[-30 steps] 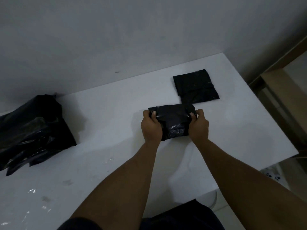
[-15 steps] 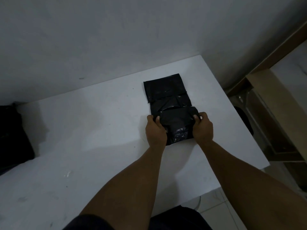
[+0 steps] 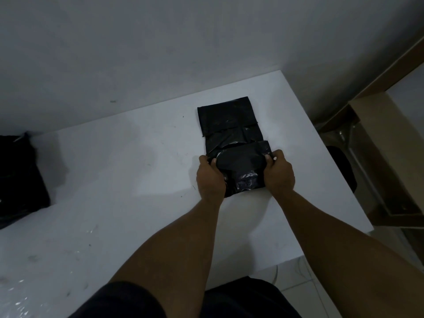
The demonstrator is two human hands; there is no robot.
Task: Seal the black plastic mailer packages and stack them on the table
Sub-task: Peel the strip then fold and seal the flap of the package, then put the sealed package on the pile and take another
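A folded black plastic mailer (image 3: 242, 168) is held between both hands on the white table (image 3: 119, 175). My left hand (image 3: 210, 177) grips its left edge with the thumb on top. My right hand (image 3: 278, 174) grips its right edge the same way. The far edge of this mailer overlaps the near edge of a second black mailer (image 3: 229, 123) that lies flat just behind it. A heap of more black mailers (image 3: 18, 180) sits at the table's far left.
A grey wall runs along the back of the table. To the right of the table stands a wooden shelf unit (image 3: 387, 157) with a dark object beside it. The table's right edge is close to my right hand.
Both hands carried the held mailer right and away until it overlaps the flat mailer. The view swung right, so the heap at the left has slid toward the frame's edge.
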